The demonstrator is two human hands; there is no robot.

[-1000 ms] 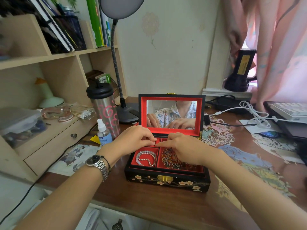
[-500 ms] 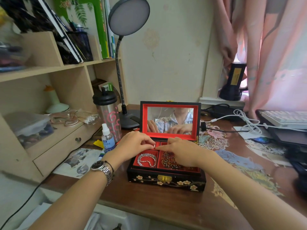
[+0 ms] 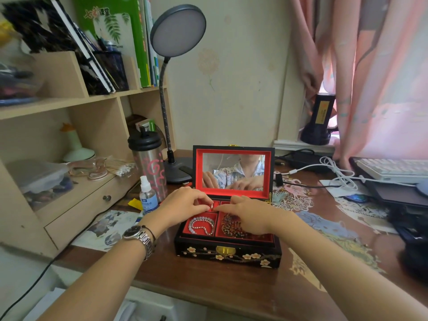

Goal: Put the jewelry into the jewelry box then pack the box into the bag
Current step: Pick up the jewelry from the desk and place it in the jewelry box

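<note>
A black lacquered jewelry box [image 3: 228,252] with painted blossoms stands open on the desk, its red lid with a mirror [image 3: 233,171] upright. A pale bead bracelet [image 3: 201,225] lies in the front left compartment. Dark multicoloured beads [image 3: 230,225] fill the front right compartment. My left hand [image 3: 185,206] pinches a small silver ring [image 3: 211,205] over the box's back row. My right hand [image 3: 245,215] hovers over the right side, its forefinger pointing at the ring. No bag is in view.
A steel tumbler [image 3: 149,166] and a small spray bottle [image 3: 147,195] stand left of the box, a desk lamp [image 3: 177,93] behind them. Shelves [image 3: 69,135] rise at the left. White cables [image 3: 333,170], a keyboard [image 3: 393,169] and dark devices crowd the right.
The camera has tilted up and drawn back, so the box sits lower and smaller in view. Both hands stay over the box's back row with the ring between the fingertips.
</note>
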